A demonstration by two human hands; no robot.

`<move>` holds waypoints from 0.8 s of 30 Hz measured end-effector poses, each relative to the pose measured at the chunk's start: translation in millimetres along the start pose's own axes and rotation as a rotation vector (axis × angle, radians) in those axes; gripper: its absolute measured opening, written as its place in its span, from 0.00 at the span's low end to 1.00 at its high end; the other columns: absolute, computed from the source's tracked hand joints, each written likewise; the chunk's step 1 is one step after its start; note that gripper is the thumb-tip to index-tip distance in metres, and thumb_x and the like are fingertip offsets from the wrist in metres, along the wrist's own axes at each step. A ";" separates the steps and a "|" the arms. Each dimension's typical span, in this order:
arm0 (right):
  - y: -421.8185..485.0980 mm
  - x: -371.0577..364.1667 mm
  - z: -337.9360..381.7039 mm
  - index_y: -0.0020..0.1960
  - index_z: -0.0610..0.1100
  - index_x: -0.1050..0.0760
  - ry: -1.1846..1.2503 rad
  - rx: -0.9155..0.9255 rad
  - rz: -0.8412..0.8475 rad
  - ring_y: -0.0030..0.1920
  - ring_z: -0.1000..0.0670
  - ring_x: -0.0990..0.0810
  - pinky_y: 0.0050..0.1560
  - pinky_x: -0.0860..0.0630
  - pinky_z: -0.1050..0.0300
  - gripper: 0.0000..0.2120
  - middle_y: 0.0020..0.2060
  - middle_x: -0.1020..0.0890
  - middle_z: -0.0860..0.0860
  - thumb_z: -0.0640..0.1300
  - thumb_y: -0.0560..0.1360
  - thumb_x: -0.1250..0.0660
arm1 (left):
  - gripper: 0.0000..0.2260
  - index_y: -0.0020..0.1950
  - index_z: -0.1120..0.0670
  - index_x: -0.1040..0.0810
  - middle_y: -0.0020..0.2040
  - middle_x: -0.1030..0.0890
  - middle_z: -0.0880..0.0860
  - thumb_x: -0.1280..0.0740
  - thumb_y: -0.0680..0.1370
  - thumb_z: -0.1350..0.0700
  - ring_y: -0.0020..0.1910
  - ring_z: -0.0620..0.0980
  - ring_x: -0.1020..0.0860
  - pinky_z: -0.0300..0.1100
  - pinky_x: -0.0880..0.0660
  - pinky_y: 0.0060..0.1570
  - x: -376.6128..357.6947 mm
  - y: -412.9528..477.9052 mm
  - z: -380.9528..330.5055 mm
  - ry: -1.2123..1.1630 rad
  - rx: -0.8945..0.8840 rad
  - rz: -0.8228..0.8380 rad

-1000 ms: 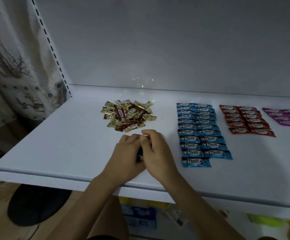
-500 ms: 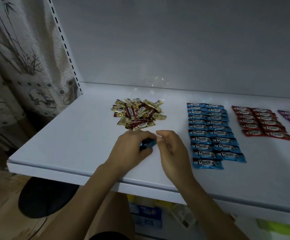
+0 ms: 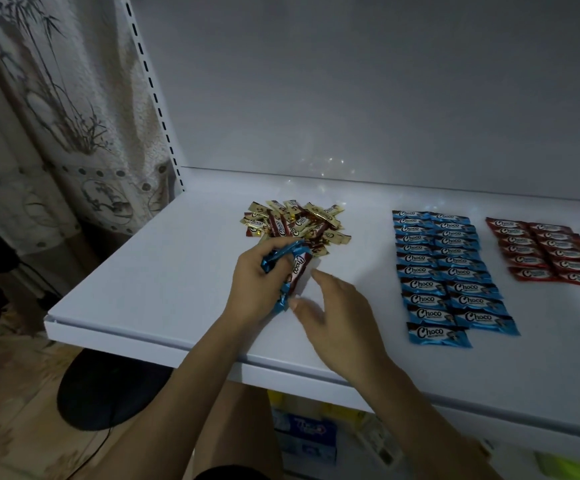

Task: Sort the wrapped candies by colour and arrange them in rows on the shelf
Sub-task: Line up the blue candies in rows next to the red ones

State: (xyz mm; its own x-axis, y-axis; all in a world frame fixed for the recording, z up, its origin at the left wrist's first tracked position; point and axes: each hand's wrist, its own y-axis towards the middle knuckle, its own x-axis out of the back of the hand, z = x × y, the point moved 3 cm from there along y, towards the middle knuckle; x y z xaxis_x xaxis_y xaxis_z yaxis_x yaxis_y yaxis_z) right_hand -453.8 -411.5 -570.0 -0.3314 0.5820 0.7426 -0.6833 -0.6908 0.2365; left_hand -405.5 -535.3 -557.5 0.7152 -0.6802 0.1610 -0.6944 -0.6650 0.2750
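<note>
Blue candies [image 3: 283, 254] gripped in left hand [image 3: 250, 289], right hand [image 3: 337, 320] slack beside it, both near shelf [image 3: 150, 282] edge

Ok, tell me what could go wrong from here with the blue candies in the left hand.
The left hand grips bunched blue foil-wrapped candies right in front of the loose pile of gold and brown wrapped candies; one slipping out could land in that pile and get mixed in again. When they are set down, the open right hand could brush the two neat columns of blue wrapped candies and knock them crooked.
</note>
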 end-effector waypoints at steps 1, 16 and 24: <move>2.7 -0.4 3.0 0.72 0.47 0.37 0.145 -0.053 0.008 0.66 0.53 0.30 0.61 0.34 0.64 0.25 0.66 0.27 0.52 0.55 0.79 0.41 | 0.12 0.55 0.53 0.20 0.50 0.18 0.50 0.38 0.79 0.67 0.47 0.40 0.19 0.33 0.24 0.45 -0.7 -0.6 -2.0 -0.074 0.047 -0.027; 10.0 49.9 -8.1 0.41 0.51 0.19 1.119 -0.369 -0.666 0.45 0.51 0.17 0.48 0.21 0.53 0.07 0.39 0.15 0.54 0.45 0.76 0.33 | 0.11 0.56 0.60 0.21 0.43 0.17 0.58 0.36 0.80 0.55 0.36 0.50 0.18 0.42 0.20 0.35 -106.1 -7.6 -48.1 -0.835 0.475 -0.132; -9.4 75.4 -19.4 0.35 0.54 0.18 1.160 -0.334 -0.706 0.39 0.55 0.18 0.45 0.21 0.54 0.13 0.32 0.16 0.54 0.44 0.76 0.33 | 0.17 0.60 0.60 0.22 0.53 0.20 0.60 0.36 0.80 0.50 0.23 0.46 0.26 0.36 0.27 0.23 -127.2 -7.1 -45.5 -1.071 0.688 -0.131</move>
State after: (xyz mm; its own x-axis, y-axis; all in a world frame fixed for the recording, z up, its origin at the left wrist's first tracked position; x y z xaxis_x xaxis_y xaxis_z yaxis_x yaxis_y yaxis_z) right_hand -485.0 -352.7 -528.4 -0.0872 0.8921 -0.4434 -0.9960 -0.0686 0.0578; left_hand -487.8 -430.1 -536.8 0.5826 -0.2918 -0.7586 -0.7515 -0.5489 -0.3660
